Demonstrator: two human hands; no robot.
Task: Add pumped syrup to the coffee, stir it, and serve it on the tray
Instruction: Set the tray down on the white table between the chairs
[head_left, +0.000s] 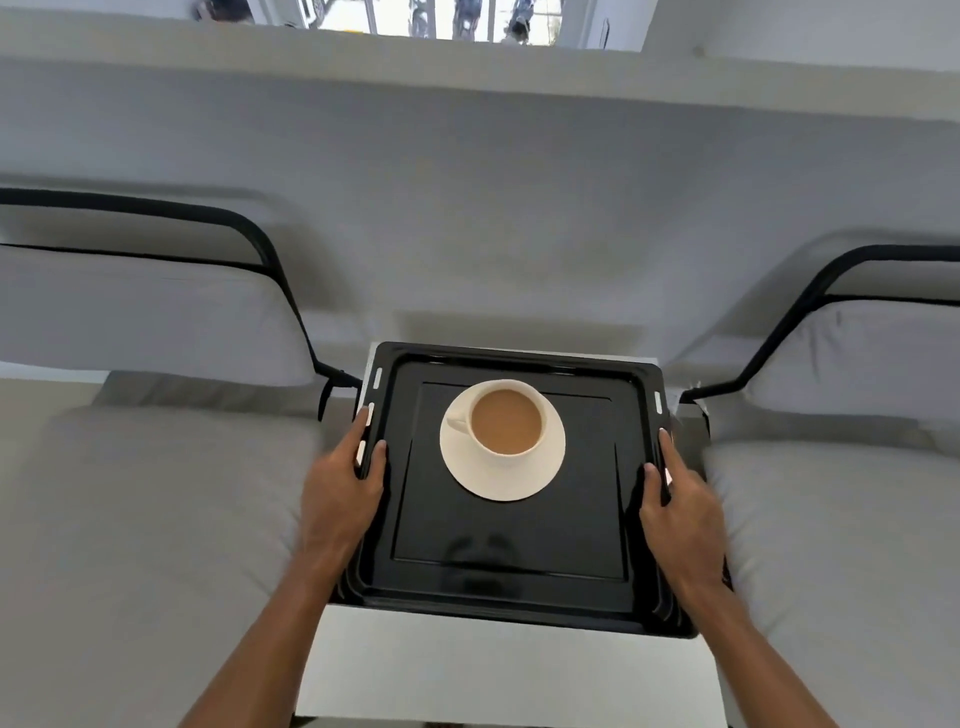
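Head view, looking straight down: the black tray (511, 587) sits on a small white surface (498, 670), and it is the landmark here. On the tray, toward its far half and slightly left of centre, a cream saucer (540, 475) carries a cream cup (506, 418), handle pointing left, filled with light brown milky coffee (506, 422). No spoon shows in the cup or on the saucer.

Left hand (340, 491) is on the tray's left rim, thumb (378, 457) curled over onto the inside, fingers wrapped under the edge — a closed grip on the tray. Right hand (683, 506) mirrors it on the right rim, thumb (652, 486) on top, fingers down the outer side, grip closed on the tray as well. Both bare forearms run in from the near edge.

Left of the tray lies a bed with grey bedding (150, 519) and a grey pillow (140, 317) under a black frame rail (249, 234). Right of the tray, a second bed (841, 545) with the same grey pillow (872, 358).
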